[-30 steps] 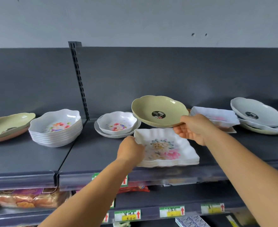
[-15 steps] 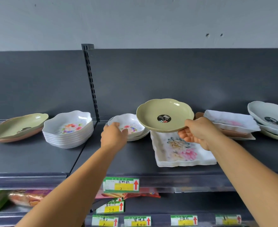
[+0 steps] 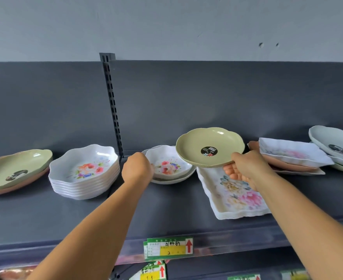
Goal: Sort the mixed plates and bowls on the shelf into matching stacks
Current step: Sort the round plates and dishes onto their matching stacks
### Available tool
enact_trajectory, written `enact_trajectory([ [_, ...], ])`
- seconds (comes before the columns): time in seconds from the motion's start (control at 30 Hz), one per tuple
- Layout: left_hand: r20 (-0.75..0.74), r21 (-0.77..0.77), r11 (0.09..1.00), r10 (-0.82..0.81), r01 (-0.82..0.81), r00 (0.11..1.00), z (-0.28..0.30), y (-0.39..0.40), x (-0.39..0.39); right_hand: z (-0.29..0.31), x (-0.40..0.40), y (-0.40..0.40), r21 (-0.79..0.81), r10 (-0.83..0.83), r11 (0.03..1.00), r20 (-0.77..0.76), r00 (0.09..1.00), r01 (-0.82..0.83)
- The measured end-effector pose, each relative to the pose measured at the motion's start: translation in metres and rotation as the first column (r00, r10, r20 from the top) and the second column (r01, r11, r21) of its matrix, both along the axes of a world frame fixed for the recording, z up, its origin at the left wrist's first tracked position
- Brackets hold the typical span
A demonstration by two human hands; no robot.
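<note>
My right hand [image 3: 245, 170] holds a green scalloped plate [image 3: 210, 145] by its near rim, lifted above the shelf [image 3: 166, 207]. My left hand [image 3: 137, 168] grips the left edge of a small white floral bowl [image 3: 169, 163] that sits on a white plate [image 3: 176, 178]. A stack of white floral bowls [image 3: 84, 171] stands to the left. Further left lies a green oval plate on a pink one [image 3: 15, 171]. A stack of square floral plates [image 3: 235, 197] lies under my right hand.
At the right, a white square floral plate [image 3: 292, 153] rests on pink plates, and grey-white scalloped plates [image 3: 334, 147] sit at the edge. A slotted upright [image 3: 112, 106] divides the shelf's back. Price labels [image 3: 169, 247] hang on the front rail.
My left hand left the square floral plates and moved back-left to the small floral bowl. My right hand lifted the green plate and carries it leftward.
</note>
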State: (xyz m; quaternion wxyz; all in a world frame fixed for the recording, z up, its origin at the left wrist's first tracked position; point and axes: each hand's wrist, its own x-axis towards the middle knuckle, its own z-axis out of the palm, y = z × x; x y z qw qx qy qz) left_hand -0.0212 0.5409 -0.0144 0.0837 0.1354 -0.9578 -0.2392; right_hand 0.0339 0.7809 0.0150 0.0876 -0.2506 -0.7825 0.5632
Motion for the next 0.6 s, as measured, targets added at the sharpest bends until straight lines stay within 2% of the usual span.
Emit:
enact_trajectory([
  [0.3, -0.063, 0.112, 0.994, -0.001, 0.009, 0.998, 0.003, -0.008, -0.015, -0.001, -0.001, 0.001, -0.081, -0.015, 0.997, -0.014, 1.000, 0.013],
  [0.53, -0.266, 0.241, 0.970, 0.032, 0.034, 0.963, 0.017, -0.029, -0.008, 0.003, 0.001, 0.006, -0.151, -0.008, 0.988, -0.055, 0.998, 0.000],
  [0.6, -0.318, 0.237, 0.971, 0.036, 0.043, 0.947, 0.028, -0.041, -0.002, 0.007, 0.001, 0.005, -0.162, -0.003, 0.987, -0.071, 0.997, -0.008],
])
